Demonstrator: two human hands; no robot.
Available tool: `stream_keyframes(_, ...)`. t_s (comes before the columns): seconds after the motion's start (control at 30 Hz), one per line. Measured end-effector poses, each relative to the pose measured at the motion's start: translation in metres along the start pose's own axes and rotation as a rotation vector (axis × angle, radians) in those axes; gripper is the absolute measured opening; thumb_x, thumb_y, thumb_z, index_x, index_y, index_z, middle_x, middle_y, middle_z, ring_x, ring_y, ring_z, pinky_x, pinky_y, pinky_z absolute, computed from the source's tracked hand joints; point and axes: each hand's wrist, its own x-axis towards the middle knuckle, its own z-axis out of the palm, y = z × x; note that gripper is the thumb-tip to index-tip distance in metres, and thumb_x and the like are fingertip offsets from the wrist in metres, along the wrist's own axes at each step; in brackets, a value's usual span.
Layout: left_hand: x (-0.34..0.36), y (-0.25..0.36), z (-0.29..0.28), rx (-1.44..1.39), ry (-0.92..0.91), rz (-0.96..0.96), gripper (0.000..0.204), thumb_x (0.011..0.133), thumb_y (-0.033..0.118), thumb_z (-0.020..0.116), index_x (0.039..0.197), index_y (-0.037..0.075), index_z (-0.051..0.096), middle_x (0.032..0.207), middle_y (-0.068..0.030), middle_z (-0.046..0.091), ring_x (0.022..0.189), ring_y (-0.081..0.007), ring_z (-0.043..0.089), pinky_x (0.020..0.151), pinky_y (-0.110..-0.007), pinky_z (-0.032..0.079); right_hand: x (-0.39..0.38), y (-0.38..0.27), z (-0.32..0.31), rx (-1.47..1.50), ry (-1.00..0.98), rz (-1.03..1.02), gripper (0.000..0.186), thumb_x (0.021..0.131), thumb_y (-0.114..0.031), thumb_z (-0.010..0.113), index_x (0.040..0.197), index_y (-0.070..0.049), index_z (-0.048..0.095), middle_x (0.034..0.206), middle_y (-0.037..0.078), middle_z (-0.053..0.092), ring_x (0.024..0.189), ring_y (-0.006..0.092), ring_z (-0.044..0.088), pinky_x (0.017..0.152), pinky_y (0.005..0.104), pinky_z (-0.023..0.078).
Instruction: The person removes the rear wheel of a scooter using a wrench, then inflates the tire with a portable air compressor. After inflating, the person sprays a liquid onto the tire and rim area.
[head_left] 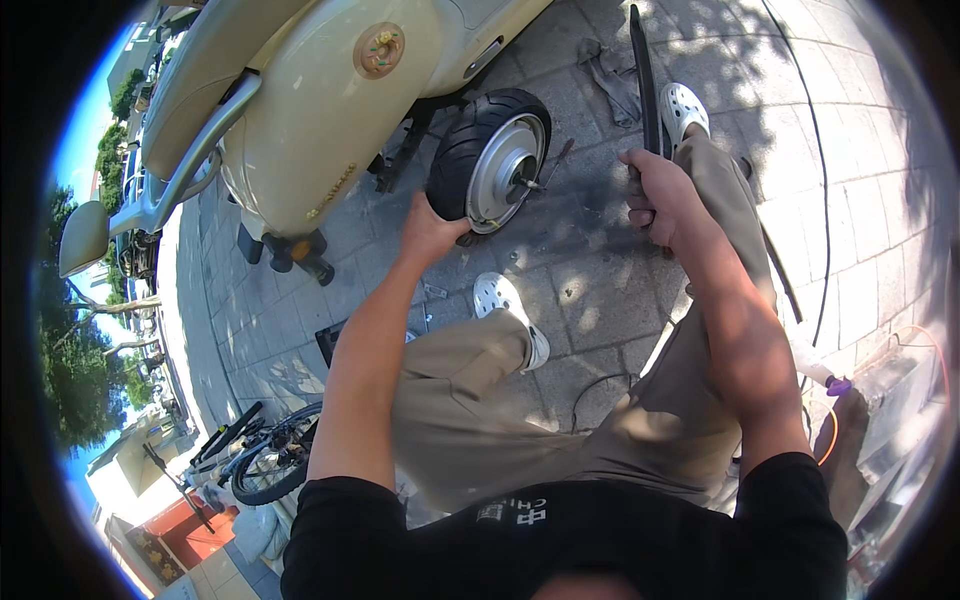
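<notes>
My left hand [436,226] grips the near left edge of a detached wheel [492,170] with a black tire, silver hub and protruding axle. My right hand [655,195] is closed on a long black bar [644,75] that points toward the top of the view. A small thin tool [562,158] lies beside the wheel's right side. A grey rag [610,85] is on the paving beyond it. The cream scooter [330,120] stands at upper left, just beside the wheel.
My legs and white clogs [498,300] are below the wheel on grey paving [560,300]. Small parts lie near my left foot. A bicycle [270,465] is at lower left. A dark cable [820,160] runs along the right, with an orange cord [832,430] lower down.
</notes>
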Motion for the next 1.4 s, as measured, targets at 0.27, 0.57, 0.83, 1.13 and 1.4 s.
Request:
stream_keyframes(0.27, 0.037, 0.052, -0.037, 0.340, 0.056, 0.229, 0.103, 0.072, 0.048, 0.093, 0.153, -0.003, 0.056, 0.152, -0.0291, 0.060, 0.146, -0.0432, 0.054, 0.122, -0.048, 0.046, -0.019, 0.015, 0.004, -0.185, 0.063, -0.039, 0.033, 0.104, -0.028, 0.070, 0.080, -0.018, 0.049, 0.068, -0.006, 0.037, 0.050, 0.0075, 0.030, 0.044, 0.0301, 0.024)
stream_keyframes(0.57, 0.010, -0.012, -0.042, 0.366, 0.054, 0.253, 0.116, 0.073, 0.050, 0.096, 0.163, 0.000, 0.044, 0.161, -0.0290, 0.051, 0.155, -0.0468, 0.041, 0.128, -0.051, 0.037, -0.035, 0.006, 0.015, -0.336, 0.049, -0.164, 0.039, 0.105, -0.034, 0.072, 0.079, -0.017, 0.049, 0.065, -0.005, 0.039, 0.048, 0.0094, 0.035, 0.042, 0.0310, 0.029)
stream_keyframes(0.83, 0.017, -0.050, -0.046, 0.122, -0.105, 0.157, 0.114, 0.070, 0.027, 0.100, 0.161, -0.004, 0.038, 0.158, -0.0320, 0.053, 0.148, -0.0434, 0.054, 0.123, -0.044, 0.044, -0.122, -0.103, 0.033, 0.325, -0.099, -1.003, 0.050, 0.115, -0.027, 0.056, 0.070, -0.017, 0.035, 0.059, -0.004, 0.022, 0.052, 0.0127, 0.021, 0.050, 0.0323, 0.024)
stream_keyframes(1.13, -0.001, -0.036, -0.063, 0.228, -0.118, 0.196, 0.107, 0.072, 0.023, 0.099, 0.158, -0.002, 0.041, 0.153, -0.0314, 0.058, 0.146, -0.0429, 0.055, 0.122, -0.045, 0.044, -0.037, 0.060, 0.028, 0.081, -0.428, 0.107, 0.010, 0.105, -0.016, 0.061, 0.097, -0.012, 0.065, 0.069, 0.001, 0.059, 0.061, 0.0206, 0.061, 0.054, 0.0415, 0.046)
stream_keyframes(1.4, 0.007, -0.059, -0.065, 0.063, -0.233, 0.120, 0.105, 0.072, 0.023, 0.094, 0.160, 0.001, 0.041, 0.151, -0.0302, 0.060, 0.145, -0.0440, 0.056, 0.123, -0.044, 0.045, -0.078, -0.078, 0.065, 0.263, 0.037, -0.707, 0.042, 0.110, -0.022, 0.060, 0.075, -0.018, 0.038, 0.061, -0.006, 0.026, 0.049, 0.0107, 0.022, 0.046, 0.0314, 0.021)
